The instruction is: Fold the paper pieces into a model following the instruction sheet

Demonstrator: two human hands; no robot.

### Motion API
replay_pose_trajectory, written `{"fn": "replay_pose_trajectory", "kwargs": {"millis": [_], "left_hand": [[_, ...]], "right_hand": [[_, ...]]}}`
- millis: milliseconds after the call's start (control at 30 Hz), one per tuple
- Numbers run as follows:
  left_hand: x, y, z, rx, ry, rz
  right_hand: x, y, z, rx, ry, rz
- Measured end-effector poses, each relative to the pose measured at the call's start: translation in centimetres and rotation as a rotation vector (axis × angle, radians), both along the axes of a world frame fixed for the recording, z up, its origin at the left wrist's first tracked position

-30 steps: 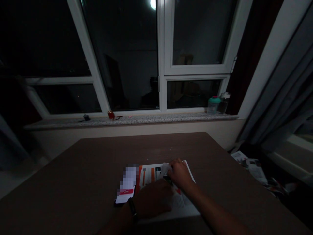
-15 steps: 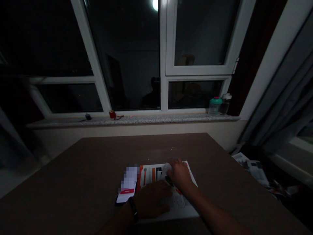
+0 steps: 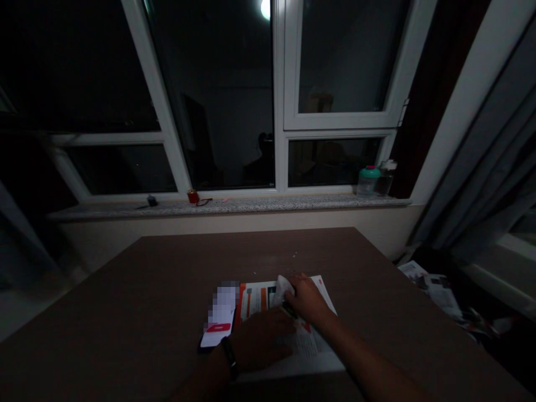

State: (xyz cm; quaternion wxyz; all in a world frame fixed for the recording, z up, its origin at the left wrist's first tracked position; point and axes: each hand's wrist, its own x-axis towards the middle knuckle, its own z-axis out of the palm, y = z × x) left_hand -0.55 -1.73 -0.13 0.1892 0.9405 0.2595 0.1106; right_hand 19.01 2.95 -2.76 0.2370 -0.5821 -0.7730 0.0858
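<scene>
Printed sheet (image 3: pixel 312 357) lying flat on the brown table (image 3: pixel 125 312), toward its near edge, right of centre. Right hand (image 3: pixel 307 298) on the sheet's far part, fingers curled, gripping a crumpled white scrap (image 3: pixel 283 290); small dark object (image 3: pixel 288 309) just below the fingers, too dim to identify. Left hand (image 3: pixel 262 340) spread palm-down on the sheet, holding nothing visible; black wristband (image 3: pixel 228 357) on that wrist. Phone (image 3: pixel 218 335) beside the sheet's left edge. Far off: stone windowsill (image 3: pixel 251 205), teal-lidded jar (image 3: pixel 367 181). Loose papers (image 3: pixel 431 290) right, beyond the table.
</scene>
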Motion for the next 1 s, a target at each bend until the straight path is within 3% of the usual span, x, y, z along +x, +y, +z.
{"fn": "replay_pose_trajectory", "kwargs": {"millis": [233, 533, 1000], "left_hand": [[-0.2, 0.5, 0.5, 0.049, 0.030, 0.118], [-0.5, 1.3, -0.3, 0.110, 0.092, 0.344], [-0.7, 1.1, -0.5, 0.105, 0.014, 0.246]], "right_hand": [[2.8, -0.1, 0.3, -0.025, 0.007, 0.274], [2.9, 0.1, -0.5, 0.013, 0.113, 0.282], [2.6, -0.1, -0.6, -0.019, 0.157, 0.261]]}}
